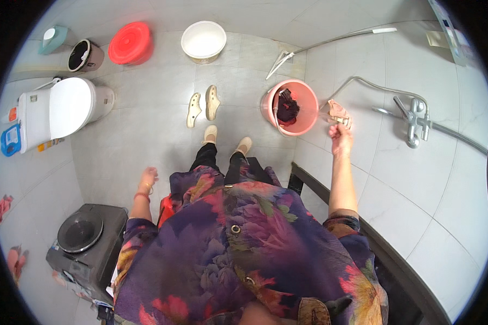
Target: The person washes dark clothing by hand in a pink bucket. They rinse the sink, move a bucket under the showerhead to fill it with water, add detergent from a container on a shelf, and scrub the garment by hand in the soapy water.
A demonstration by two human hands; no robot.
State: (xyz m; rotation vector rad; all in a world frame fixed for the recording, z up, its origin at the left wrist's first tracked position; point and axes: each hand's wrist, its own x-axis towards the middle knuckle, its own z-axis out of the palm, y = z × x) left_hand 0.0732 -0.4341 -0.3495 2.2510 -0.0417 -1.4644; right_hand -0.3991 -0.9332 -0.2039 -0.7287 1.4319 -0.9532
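My right hand [341, 142] is raised in front of the tiled wall, its fingers curled. Its fingertips meet or overlap a crumpled-looking peach-coloured item [338, 110] with a pale part near the fingers; whether they grip it is unclear. Just left of that, a pink plastic bucket [307, 109] stands on the floor. Dark wet-looking fabric [288, 107] with red patches lies inside the bucket, and its handle rests down along the near side. Out to the left hangs my left hand [149, 177], slightly blurred, with loosely bent fingers and nothing visible in it. A bracelet circles that wrist.
A chrome mixer tap [415, 120] with a shower hose [374, 84] juts from the right wall. Cream clogs [212, 102], a white tub [203, 40], a red lidded bucket [131, 44] and a toilet [71, 107] stand ahead. A dark bench-like frame [394, 260] is beside me.
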